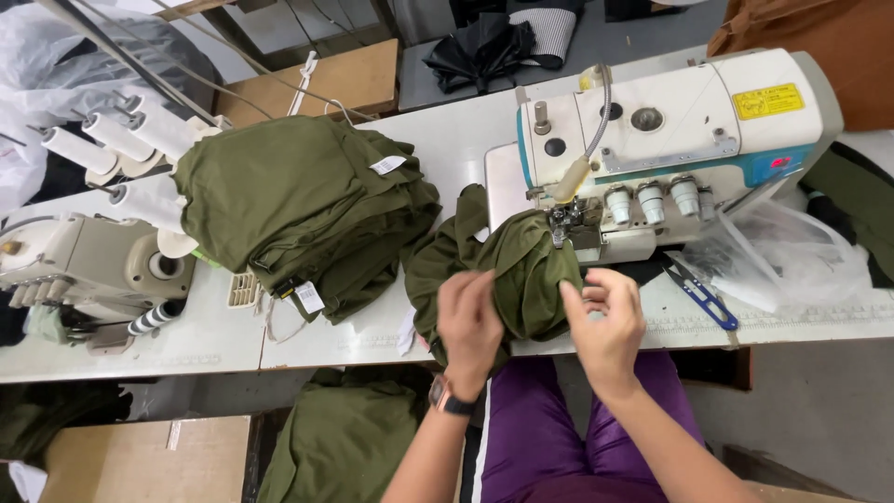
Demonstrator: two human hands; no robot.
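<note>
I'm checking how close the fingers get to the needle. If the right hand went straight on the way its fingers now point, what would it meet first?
The right hand points up and left, at the olive garment bunched right ahead, then probably the presser foot of the sewing machine; depth is unclear.
</note>
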